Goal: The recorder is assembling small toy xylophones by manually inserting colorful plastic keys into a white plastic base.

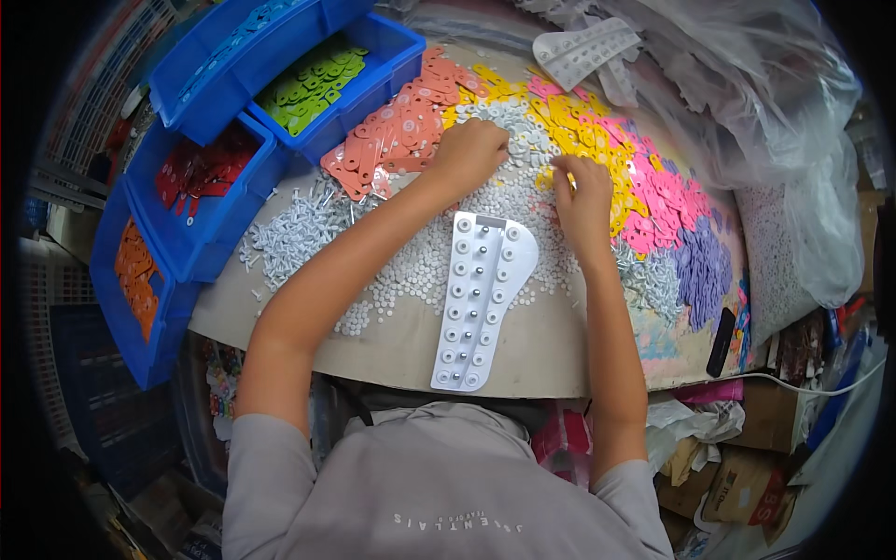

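Note:
My left hand (pixel 472 155) is closed, knuckles up, at the left side of a heap of small white ring-shaped pieces (pixel 530 147). Whatever its fingers hold is hidden. Across the same heap, my right hand (pixel 586 198) curls inward with thumb and fingers bent close together; I cannot make out anything between them. Nearer to me, between my forearms, lies a white plastic jig (pixel 481 303), wide at one side and narrowing toward me. White round pieces sit in rows along both its edges, and small metal pins stand in its middle channel.
Coral (pixel 397 131), yellow (pixel 583 135), pink (pixel 665 201) and purple strips (pixel 702 271) ring the heap. White pegs (pixel 303 229) lie left. Blue bins (pixel 215 229) stand far left. Another white jig (pixel 583 51) and a clear plastic bag (pixel 803 205) are at the far right.

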{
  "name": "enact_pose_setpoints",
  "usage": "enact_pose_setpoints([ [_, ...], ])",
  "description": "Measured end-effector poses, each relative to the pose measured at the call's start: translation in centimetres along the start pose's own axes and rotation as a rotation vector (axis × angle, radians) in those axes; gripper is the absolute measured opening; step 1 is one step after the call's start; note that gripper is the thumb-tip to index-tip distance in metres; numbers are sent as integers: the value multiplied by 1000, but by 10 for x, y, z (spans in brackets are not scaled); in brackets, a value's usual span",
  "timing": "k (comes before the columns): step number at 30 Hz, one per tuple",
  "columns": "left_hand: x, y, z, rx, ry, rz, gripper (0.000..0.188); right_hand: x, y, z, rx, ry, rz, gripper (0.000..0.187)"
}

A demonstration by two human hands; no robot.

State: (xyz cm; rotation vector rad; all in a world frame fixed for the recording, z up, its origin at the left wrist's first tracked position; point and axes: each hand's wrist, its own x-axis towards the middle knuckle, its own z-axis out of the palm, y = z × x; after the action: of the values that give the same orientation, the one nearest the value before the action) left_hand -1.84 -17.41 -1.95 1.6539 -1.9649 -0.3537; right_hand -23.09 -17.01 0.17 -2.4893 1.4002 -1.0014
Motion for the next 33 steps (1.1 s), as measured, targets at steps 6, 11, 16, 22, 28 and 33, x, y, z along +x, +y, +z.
enact_pose_setpoints([
  [6,-8,-2,3,-1,135,107,8,22,23,32,-27,-52,-32,8],
  [11,-27,14,-15,-126,111,-54,9,17,11,17,-16,-92,16,8],
  [16,-100,34,-63,-436,65,14,17,-33,-50,-36,304,-34,206,9],
  [22,-215,64,-82,-530,-102,33,9,-125,-112,-93,503,-467,158,11],
  [28,-276,85,-70,-589,-104,-92,12,-166,-144,-93,567,-559,228,10],
  [33,-288,89,-52,-603,42,-120,12,-181,-149,-85,479,-496,234,12],
])
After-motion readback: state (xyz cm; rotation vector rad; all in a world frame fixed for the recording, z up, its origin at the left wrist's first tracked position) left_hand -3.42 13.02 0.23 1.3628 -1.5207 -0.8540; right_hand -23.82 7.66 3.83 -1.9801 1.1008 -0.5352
